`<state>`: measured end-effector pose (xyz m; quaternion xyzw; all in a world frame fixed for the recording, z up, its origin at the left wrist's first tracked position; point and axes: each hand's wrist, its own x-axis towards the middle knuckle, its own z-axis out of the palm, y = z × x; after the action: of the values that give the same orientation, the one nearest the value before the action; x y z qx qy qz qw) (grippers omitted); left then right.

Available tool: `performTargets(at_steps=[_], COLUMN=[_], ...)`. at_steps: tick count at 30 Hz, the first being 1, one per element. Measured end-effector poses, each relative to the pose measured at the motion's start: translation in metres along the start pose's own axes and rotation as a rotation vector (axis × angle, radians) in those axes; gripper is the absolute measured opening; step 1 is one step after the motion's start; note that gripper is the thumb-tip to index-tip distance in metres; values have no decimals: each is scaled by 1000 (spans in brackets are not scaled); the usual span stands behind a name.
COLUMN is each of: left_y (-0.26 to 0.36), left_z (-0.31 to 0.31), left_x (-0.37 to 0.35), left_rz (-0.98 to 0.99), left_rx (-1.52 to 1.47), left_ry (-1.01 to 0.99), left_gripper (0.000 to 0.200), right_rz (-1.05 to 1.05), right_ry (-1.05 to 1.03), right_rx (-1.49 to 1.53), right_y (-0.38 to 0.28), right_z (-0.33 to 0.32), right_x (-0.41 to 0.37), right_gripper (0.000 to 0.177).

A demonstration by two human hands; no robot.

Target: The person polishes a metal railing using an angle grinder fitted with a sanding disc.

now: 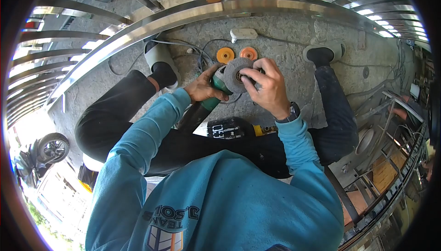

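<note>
Rough, stained grey concrete floor [301, 85] down below the right hand [270, 88], and a long, shiny silver barred metal frame [257, 4] runs across just beyond it. Pretty bright daylight [25, 134] way out left of the left hand [202, 88], near a black multi-spoke wheel [53, 148].

A grinder [210, 104] and metal railings [239, 5] suggest a workshop.

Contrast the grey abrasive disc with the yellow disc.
The grey abrasive disc looks dull; the yellow disc is bright. The grey abrasive disc appears larger than the yellow disc. The right hand touches the grey abrasive disc; the yellow disc lies on the floor. Both are round.
</note>
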<state>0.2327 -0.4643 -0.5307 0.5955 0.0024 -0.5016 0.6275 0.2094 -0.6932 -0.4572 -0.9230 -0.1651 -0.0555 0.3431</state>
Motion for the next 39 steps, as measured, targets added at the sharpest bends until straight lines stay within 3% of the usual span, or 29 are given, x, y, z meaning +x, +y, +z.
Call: performTargets(at_steps=[5, 8, 11, 15, 21, 26, 30, 37, 39], left_y=[-8, -5, -3, -2, -3, -1, -4, 0, -1], left_z=[-3, -3, -1, -2, 0, -2, -2, -5, -5], left_x=[5, 3, 1, 2, 2, 1, 2, 0, 2], left_rz=[-2, 9, 12, 7, 7, 4, 32, 7, -12], left_rx=[27, 91, 123, 17, 167, 104, 135, 149, 141], left_ry=[12, 48, 60, -14, 94, 38, 60, 18, 19], left_gripper=[111, 111, 111, 112, 110, 112, 113, 118, 119], right_rz=[17, 18, -58, -50, -16, 22, -13, 16, -78], right_ry=[-9, 78, 32, 16, -10, -15, -85, -94, -155], right_rx=[-106, -3, 1, -72, -47, -130, 21, -120, -137], right_y=[8, 3, 5, 8, 5, 4, -2, 5, 4], right_z=[4, -1, 8, 10, 14, 14, 5, -1, -2], right_x=[-12, -3, -1, -6, -8, -12, -7, -10, -11], right_gripper=[17, 15, 16, 17, 15, 16, 16, 25, 36])
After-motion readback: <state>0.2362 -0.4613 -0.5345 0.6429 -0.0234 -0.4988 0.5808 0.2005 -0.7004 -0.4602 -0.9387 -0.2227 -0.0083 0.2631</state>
